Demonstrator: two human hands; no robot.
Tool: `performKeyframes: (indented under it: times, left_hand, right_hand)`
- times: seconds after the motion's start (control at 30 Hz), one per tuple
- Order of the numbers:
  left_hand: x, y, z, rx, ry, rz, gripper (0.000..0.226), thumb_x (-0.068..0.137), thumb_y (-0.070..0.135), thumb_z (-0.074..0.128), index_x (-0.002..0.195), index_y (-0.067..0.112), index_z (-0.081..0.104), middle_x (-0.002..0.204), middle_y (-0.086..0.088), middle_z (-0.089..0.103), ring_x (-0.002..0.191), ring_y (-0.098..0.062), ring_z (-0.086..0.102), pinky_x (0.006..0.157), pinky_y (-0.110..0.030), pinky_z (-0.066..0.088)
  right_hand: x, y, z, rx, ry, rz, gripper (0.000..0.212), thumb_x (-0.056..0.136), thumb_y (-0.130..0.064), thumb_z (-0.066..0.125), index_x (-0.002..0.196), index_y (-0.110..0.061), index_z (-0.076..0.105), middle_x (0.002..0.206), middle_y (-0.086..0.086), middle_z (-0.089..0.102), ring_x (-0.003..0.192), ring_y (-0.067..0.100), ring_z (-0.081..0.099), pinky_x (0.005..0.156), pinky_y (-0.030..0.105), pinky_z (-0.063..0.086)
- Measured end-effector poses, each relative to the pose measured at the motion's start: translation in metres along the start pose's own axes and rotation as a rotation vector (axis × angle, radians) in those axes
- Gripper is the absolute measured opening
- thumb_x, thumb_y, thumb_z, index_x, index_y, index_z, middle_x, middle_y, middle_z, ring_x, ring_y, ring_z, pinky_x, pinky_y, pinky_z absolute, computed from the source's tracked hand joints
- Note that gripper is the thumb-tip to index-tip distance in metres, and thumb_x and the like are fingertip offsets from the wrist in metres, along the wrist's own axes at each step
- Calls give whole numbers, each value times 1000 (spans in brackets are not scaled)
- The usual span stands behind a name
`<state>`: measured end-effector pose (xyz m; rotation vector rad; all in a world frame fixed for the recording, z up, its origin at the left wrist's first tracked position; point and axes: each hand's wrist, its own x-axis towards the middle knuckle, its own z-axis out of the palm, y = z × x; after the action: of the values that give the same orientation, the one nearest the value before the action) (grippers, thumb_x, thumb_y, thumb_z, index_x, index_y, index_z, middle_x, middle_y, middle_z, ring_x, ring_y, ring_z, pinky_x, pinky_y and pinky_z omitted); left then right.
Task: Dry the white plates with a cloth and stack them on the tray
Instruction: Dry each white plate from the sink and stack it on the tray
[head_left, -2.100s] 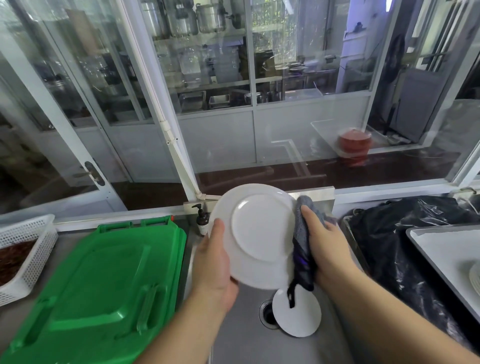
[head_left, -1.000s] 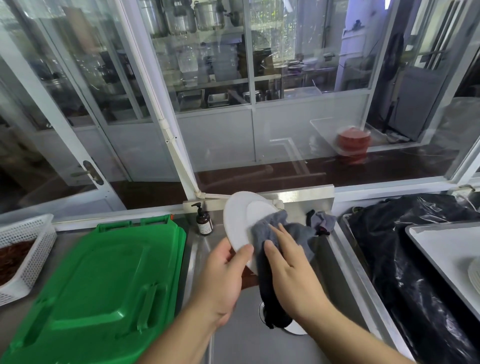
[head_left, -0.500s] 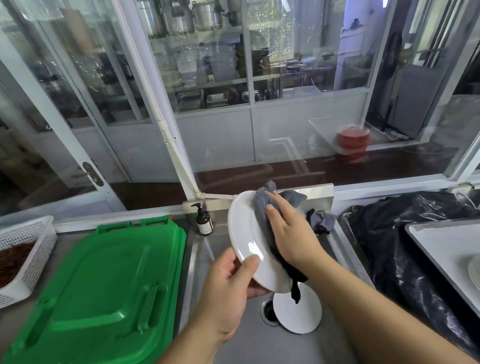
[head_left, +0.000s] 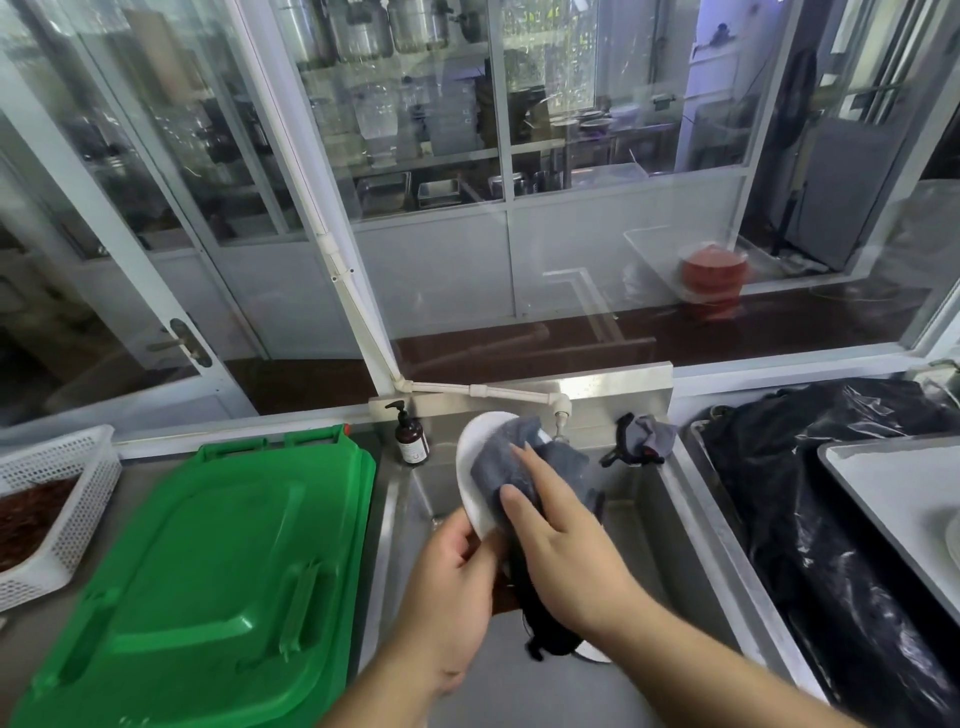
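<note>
Above the steel sink (head_left: 691, 525), my left hand (head_left: 452, 582) grips the lower rim of a white plate (head_left: 475, 462) held nearly on edge. A grey cloth (head_left: 506, 460) covers most of the plate's face, and my right hand (head_left: 558, 540) presses it there with straight fingers. The cloth's dark tail hangs down into the sink. Only a sliver of a second white plate (head_left: 595, 652) shows on the sink bottom, behind my right forearm. The tray (head_left: 883, 493) lies at the right edge, with the rim of a plate (head_left: 953, 540) on it.
A green bin lid (head_left: 208, 571) fills the counter on the left, with a white basket (head_left: 57, 499) beyond it. A brown pump bottle (head_left: 410, 436) and another rag (head_left: 644, 439) sit at the sink's back rim. Black plastic sheeting (head_left: 810, 519) lies between sink and tray.
The plate has turned more on edge and moved back over the sink. My right hand slid the cloth from the plate's top down across its face. The plate in the sink is now mostly hidden.
</note>
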<state>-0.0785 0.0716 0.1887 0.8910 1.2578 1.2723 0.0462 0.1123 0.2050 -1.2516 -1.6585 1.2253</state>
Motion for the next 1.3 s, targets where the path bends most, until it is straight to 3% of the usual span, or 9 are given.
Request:
performKeyframes:
  times: [0.17,0.27,0.4,0.57,0.77,0.93,1.0,1.17,1.3]
  left_hand:
    - [-6,-2,5,1,-80,-4,20,101,25,65,115,32,77,114,-11,79,102,-28,78,76,-44,65]
    - [-8,-7,7,58,-99,14,23,93,26,63,109,35,77,111,-11,79,103,-30,77,77,-43,65]
    - [-10,-15,8,157,-85,66,23,92,33,64,108,45,75,108,-1,80,102,-25,77,81,-47,66]
    - [-11,-21,9,267,-38,156,24,92,39,63,110,53,71,106,6,80,99,-17,77,81,-38,66]
    - [-3,-25,1,639,-21,268,17,97,38,57,105,51,64,81,19,72,67,0,64,58,-13,47]
    - [6,-21,-10,867,-92,293,11,95,38,51,100,47,54,72,13,64,66,-18,57,55,-26,40]
    - [9,-16,-13,1014,-95,349,29,94,38,46,122,45,49,74,15,65,75,-15,62,55,-21,43]
    - [18,-15,-17,1393,-135,504,77,103,28,44,162,57,4,145,11,62,107,-27,70,80,-40,54]
    - [19,-25,-19,1597,-69,582,76,105,21,43,165,48,5,171,12,32,138,-19,57,103,-37,52]
  right_hand:
    - [30,-12,-29,-264,-130,-316,45,105,-29,61,150,-33,57,159,-23,45,146,-9,35,127,28,21]
    - [49,-13,-37,-251,-44,-342,37,101,-35,59,136,-34,66,127,-46,56,122,-24,47,110,9,30]
    - [71,-1,-40,-50,102,-35,25,96,-53,50,111,-44,68,103,-36,67,104,-9,60,83,9,39]
    - [71,19,-31,309,186,439,46,100,-61,49,131,-31,65,132,0,68,116,23,64,106,42,48]
    - [41,11,-11,696,152,716,47,106,-58,50,108,-13,65,73,7,76,54,22,74,46,31,57]
    - [38,-3,-17,795,10,679,68,89,-72,66,105,-6,62,95,12,57,85,34,59,87,49,56]
    - [39,-8,-22,771,-11,612,69,79,-66,82,99,-4,59,89,14,50,81,38,53,77,50,51]
    - [41,5,-27,739,160,533,40,87,-14,76,120,4,64,94,27,72,78,40,70,77,55,62]
    - [38,20,-28,749,228,519,26,90,-1,66,116,0,64,97,24,76,80,40,75,76,55,64]
